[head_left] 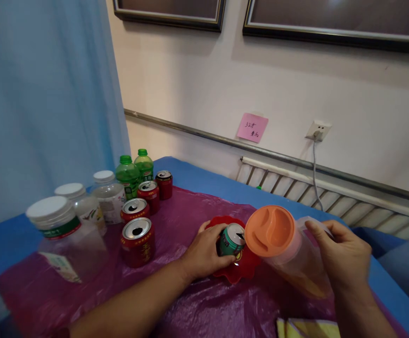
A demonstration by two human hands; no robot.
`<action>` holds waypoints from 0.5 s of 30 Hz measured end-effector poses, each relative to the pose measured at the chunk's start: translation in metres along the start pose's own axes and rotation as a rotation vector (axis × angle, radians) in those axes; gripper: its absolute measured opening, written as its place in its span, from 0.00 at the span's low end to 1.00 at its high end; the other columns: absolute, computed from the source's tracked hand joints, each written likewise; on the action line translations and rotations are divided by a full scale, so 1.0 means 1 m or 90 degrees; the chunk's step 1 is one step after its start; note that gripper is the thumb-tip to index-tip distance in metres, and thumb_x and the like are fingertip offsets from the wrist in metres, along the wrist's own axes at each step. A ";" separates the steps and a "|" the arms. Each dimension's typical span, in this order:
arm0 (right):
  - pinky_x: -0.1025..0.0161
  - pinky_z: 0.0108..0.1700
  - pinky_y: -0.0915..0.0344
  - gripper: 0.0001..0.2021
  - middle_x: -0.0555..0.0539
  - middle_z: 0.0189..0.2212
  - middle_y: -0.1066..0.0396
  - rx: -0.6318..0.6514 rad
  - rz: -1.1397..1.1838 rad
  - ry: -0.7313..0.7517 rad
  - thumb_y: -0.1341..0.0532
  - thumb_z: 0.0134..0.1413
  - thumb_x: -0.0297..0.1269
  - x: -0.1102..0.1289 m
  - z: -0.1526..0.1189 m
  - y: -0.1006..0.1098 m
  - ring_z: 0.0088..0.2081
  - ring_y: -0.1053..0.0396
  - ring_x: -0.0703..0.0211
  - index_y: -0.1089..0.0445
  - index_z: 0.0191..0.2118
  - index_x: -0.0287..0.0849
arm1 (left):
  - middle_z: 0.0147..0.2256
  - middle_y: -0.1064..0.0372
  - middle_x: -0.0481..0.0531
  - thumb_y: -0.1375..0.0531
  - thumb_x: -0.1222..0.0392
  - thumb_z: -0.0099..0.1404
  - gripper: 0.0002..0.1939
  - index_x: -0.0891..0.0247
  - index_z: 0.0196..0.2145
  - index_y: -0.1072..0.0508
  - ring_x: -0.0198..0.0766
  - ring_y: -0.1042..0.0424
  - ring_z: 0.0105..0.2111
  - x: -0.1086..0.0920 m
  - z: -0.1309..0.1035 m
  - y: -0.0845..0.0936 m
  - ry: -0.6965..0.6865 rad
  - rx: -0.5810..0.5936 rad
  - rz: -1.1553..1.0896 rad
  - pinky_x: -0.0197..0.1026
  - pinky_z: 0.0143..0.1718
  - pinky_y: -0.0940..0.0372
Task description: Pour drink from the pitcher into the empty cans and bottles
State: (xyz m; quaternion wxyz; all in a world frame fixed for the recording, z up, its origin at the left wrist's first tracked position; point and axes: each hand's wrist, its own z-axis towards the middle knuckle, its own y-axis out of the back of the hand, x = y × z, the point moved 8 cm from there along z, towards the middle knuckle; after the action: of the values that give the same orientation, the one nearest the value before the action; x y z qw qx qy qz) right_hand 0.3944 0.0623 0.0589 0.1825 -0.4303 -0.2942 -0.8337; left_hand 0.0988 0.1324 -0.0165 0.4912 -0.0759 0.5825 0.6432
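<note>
My left hand [204, 253] is wrapped round a green drink can [231, 240], which stands over a red scalloped dish [231, 274]. The can's opening faces a translucent pitcher [301, 267] with an orange lid [270, 231]. By its handle, my right hand [345, 253] holds the pitcher, tilted so the lid's edge meets or nearly meets the can's top. Some brownish liquid shows low in the pitcher. Whether any liquid is flowing between them I cannot tell.
Several red cans [138, 244] stand in a row on the purple plastic sheet [190, 206]. Left of them are clear jars with white lids [49, 209] and green bottles [127, 178]. A folded yellow cloth [308, 328] lies at the front. Behind the blue-covered table runs a radiator [296, 183].
</note>
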 end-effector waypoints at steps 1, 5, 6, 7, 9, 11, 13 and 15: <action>0.62 0.31 0.45 0.21 0.54 0.20 0.37 -0.002 -0.002 -0.003 0.32 0.42 0.58 -0.001 0.000 0.000 0.27 0.39 0.60 0.29 0.21 0.43 | 0.54 0.25 0.51 0.27 0.55 0.52 0.34 0.53 0.56 0.30 0.53 0.29 0.57 0.000 0.000 0.000 0.000 0.002 0.000 0.61 0.69 0.56; 0.62 0.31 0.45 0.21 0.54 0.20 0.37 -0.001 0.002 -0.007 0.31 0.41 0.59 -0.002 0.000 0.001 0.27 0.38 0.60 0.29 0.21 0.43 | 0.54 0.25 0.52 0.26 0.56 0.52 0.34 0.54 0.56 0.30 0.53 0.29 0.56 0.001 0.000 0.000 0.002 0.003 -0.006 0.61 0.69 0.56; 0.62 0.31 0.45 0.22 0.54 0.20 0.37 0.000 0.004 -0.006 0.31 0.41 0.59 -0.002 0.000 0.001 0.27 0.38 0.60 0.29 0.21 0.43 | 0.54 0.25 0.52 0.26 0.56 0.52 0.35 0.54 0.56 0.30 0.53 0.29 0.56 0.001 0.000 0.000 0.002 0.002 -0.007 0.61 0.69 0.56; 0.62 0.31 0.45 0.22 0.54 0.20 0.37 -0.001 0.004 -0.006 0.31 0.42 0.59 -0.002 0.000 0.001 0.26 0.38 0.60 0.29 0.21 0.43 | 0.54 0.25 0.52 0.26 0.56 0.52 0.35 0.54 0.56 0.30 0.53 0.29 0.56 0.001 0.000 0.000 0.002 0.001 -0.008 0.61 0.69 0.56; 0.62 0.31 0.44 0.22 0.53 0.20 0.36 -0.001 0.001 -0.011 0.32 0.42 0.60 -0.003 0.000 0.001 0.27 0.38 0.59 0.28 0.22 0.43 | 0.54 0.25 0.52 0.27 0.55 0.52 0.35 0.54 0.56 0.30 0.54 0.29 0.56 0.001 0.000 0.000 0.004 0.002 -0.006 0.61 0.69 0.56; 0.62 0.31 0.44 0.22 0.53 0.21 0.35 0.000 -0.003 -0.016 0.32 0.41 0.60 -0.003 0.000 0.000 0.27 0.38 0.59 0.27 0.23 0.43 | 0.54 0.25 0.52 0.27 0.55 0.52 0.35 0.54 0.56 0.31 0.53 0.29 0.56 0.001 0.000 0.000 0.003 0.003 -0.002 0.61 0.69 0.56; 0.62 0.32 0.44 0.22 0.53 0.21 0.34 0.003 -0.008 -0.015 0.32 0.41 0.61 -0.003 0.000 0.000 0.27 0.37 0.58 0.27 0.23 0.43 | 0.54 0.25 0.52 0.27 0.55 0.52 0.35 0.54 0.56 0.30 0.53 0.29 0.56 0.001 0.000 0.000 0.000 0.002 0.000 0.61 0.69 0.56; 0.62 0.32 0.44 0.22 0.53 0.21 0.34 0.004 -0.006 -0.007 0.32 0.41 0.61 -0.002 0.000 0.000 0.27 0.37 0.59 0.27 0.22 0.44 | 0.54 0.25 0.51 0.27 0.55 0.52 0.34 0.54 0.56 0.30 0.52 0.29 0.56 0.000 0.000 0.000 -0.004 -0.001 0.001 0.60 0.69 0.56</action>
State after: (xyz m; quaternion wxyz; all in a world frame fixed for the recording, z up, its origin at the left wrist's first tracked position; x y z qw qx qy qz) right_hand 0.3955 0.0624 0.0575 0.1785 -0.4329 -0.2998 -0.8312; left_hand 0.0984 0.1325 -0.0168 0.4924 -0.0736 0.5805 0.6444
